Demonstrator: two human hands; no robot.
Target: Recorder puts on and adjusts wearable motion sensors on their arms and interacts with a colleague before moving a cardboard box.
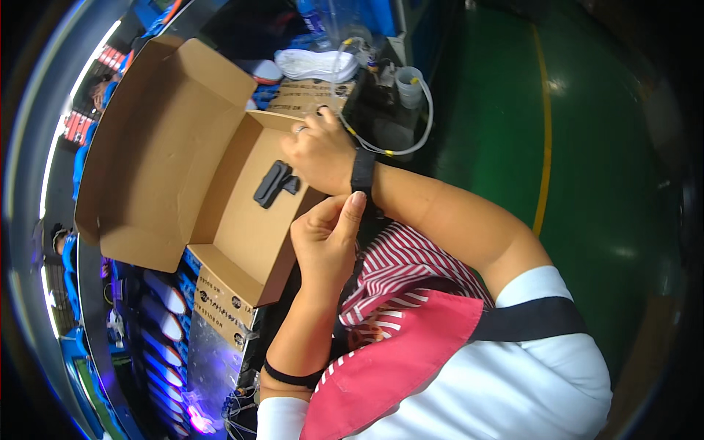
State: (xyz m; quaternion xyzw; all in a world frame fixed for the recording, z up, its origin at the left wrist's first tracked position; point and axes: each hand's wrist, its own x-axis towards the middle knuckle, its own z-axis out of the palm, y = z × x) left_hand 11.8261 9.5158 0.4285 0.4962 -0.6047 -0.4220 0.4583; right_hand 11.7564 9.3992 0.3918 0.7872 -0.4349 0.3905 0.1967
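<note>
Around my right wrist sits a black wrist strap [363, 171]. My left hand [323, 238] is closed in a pinch, thumb and fingers at the strap's lower edge. My right hand [319, 150] hangs over the near rim of an open cardboard box [246, 227], back of the hand up and fingers curled. A ring shows on one finger, and a small black piece is at a fingertip; whether the fingers hold anything is hidden. Inside the box lie a black oblong device [272, 184] and a smaller black piece [292, 185] touching it. The box lid [161, 139] stands folded back to the left.
Beyond the box, a white shoe sole [315, 64] lies by a taped carton [308, 95]. A translucent cup [408, 86] with a white hose [429, 125] stands to its right. Several soles [167, 297] line a rack at left. Green floor [484, 110] with a yellow line extends right.
</note>
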